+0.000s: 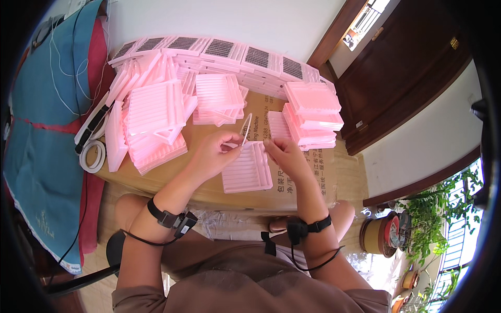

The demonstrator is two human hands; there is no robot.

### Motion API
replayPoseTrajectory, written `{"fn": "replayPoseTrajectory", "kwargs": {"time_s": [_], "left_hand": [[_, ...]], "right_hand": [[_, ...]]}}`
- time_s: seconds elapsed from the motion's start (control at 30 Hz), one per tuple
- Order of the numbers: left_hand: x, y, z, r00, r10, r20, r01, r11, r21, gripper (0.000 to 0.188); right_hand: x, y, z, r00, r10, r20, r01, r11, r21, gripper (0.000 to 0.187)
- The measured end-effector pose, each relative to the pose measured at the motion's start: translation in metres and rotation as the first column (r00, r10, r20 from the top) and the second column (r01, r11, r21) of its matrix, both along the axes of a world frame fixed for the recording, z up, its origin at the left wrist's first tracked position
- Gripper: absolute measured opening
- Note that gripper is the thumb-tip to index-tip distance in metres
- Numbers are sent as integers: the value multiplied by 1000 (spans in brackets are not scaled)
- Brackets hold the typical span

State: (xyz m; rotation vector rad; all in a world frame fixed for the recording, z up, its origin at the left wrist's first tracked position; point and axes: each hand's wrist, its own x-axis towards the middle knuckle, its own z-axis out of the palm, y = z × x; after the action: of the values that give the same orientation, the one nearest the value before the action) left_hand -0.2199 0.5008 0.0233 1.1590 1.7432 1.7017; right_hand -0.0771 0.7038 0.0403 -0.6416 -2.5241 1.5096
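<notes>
Over the far-left corner of a square, pink, ridged foam-like tray (245, 175), the left hand (215, 151) pinches a thin white strip (248, 127). At the tray's far-right corner, the right hand (287, 154) has thumb and forefinger pressed together (on what, I cannot tell). Pink tray stacks (313, 107) flank it.

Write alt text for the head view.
A person's left hand pinches a thin white strip by a ridged pink tray, with the right hand near the tray's upper right corner. Stacks of pink trays sit on brown cardboard to both sides; behind, trays with dark patches line a white wall.
</notes>
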Motion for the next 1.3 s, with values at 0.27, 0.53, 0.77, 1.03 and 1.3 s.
{"fn": "replayPoseTrajectory", "kwargs": {"time_s": [0.27,0.53,0.77,1.03,1.3], "left_hand": [[-6,3,-1,952,3,-307,-2,1000,4,19],[-7,1,-13,996,-27,-81,33,997,64,19],[-9,4,-3,850,-43,525,-30,991,130,24],[3,7,1,974,135,-182,-110,984,139,19],[-8,8,-5,963,247,-111,-232,964,134,10]], "right_hand": [[-49,-50,8,924,85,-372,-276,822,-498,51],[-50,-49,6,910,224,-348,-394,729,-559,66],[-52,-50,11,794,8,-608,-489,603,-630,73],[-55,-51,3,803,-9,-596,-538,421,-730,80],[-49,-53,-9,889,166,-426,-387,771,-505,56]]}}
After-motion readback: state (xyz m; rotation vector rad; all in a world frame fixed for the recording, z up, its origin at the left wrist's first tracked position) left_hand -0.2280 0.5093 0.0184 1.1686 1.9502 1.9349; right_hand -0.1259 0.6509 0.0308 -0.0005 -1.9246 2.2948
